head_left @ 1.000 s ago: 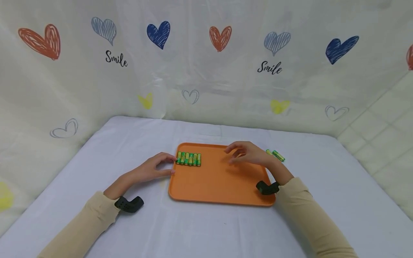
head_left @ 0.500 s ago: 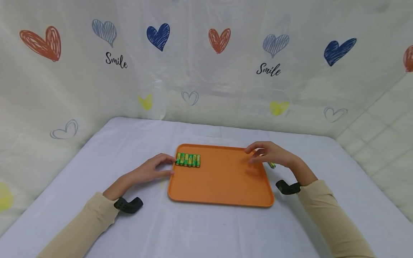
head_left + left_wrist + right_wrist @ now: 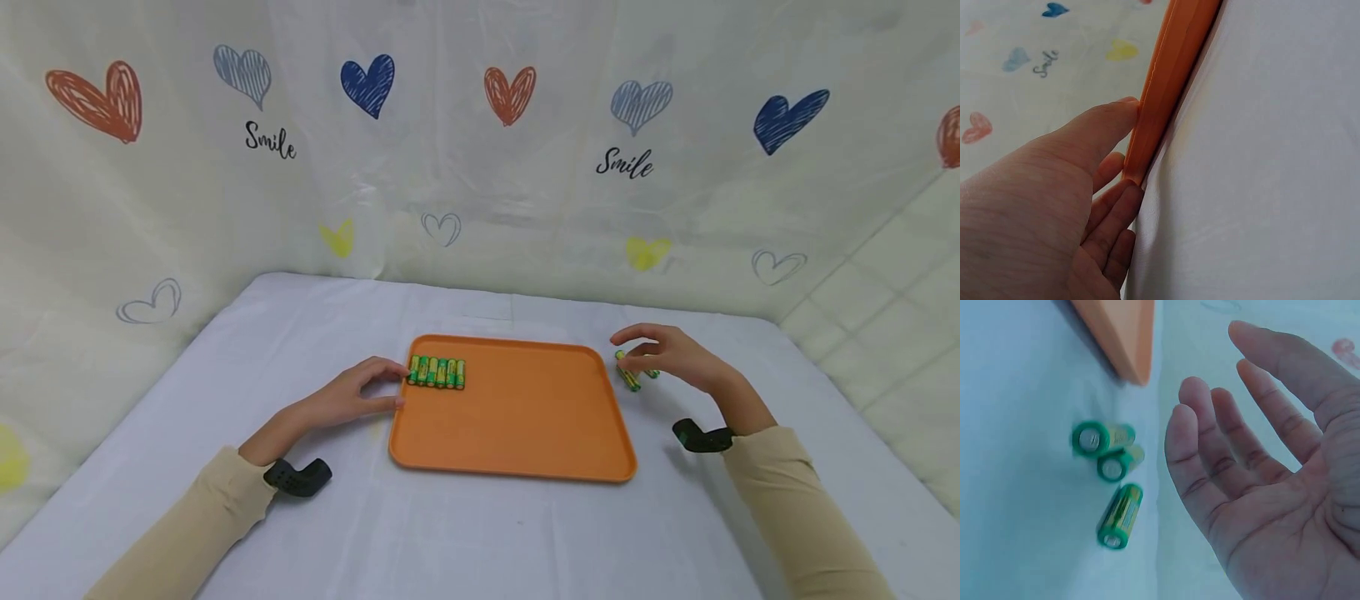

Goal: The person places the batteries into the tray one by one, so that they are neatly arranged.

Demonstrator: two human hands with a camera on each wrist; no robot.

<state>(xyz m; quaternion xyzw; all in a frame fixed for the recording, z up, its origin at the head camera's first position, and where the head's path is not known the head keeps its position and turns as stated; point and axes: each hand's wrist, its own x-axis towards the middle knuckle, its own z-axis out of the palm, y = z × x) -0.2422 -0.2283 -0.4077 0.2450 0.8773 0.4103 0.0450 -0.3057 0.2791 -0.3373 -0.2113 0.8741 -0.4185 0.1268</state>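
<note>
An orange tray (image 3: 510, 417) lies on the white-covered table. At its upper left, several green-and-yellow batteries (image 3: 437, 372) stand side by side in a row. My left hand (image 3: 352, 393) touches the tray's left rim with thumb and fingertips spread along it; in the left wrist view the thumb meets the orange rim (image 3: 1166, 81). Off the tray's right side, my right hand (image 3: 671, 354) hovers over loose batteries (image 3: 628, 378), fingers loosely bent, nothing between them. The right wrist view shows three batteries (image 3: 1120, 515) on the cloth, apart from that hand.
A white cloth (image 3: 465, 533) covers the table. Behind it hangs a pale curtain (image 3: 540, 200) printed with hearts and "Smile". Black wrist cameras (image 3: 298, 477) sit on both forearms.
My right hand has moved rightward from above the tray to over the loose batteries beyond its right edge. The left hand stays at the tray's left rim.
</note>
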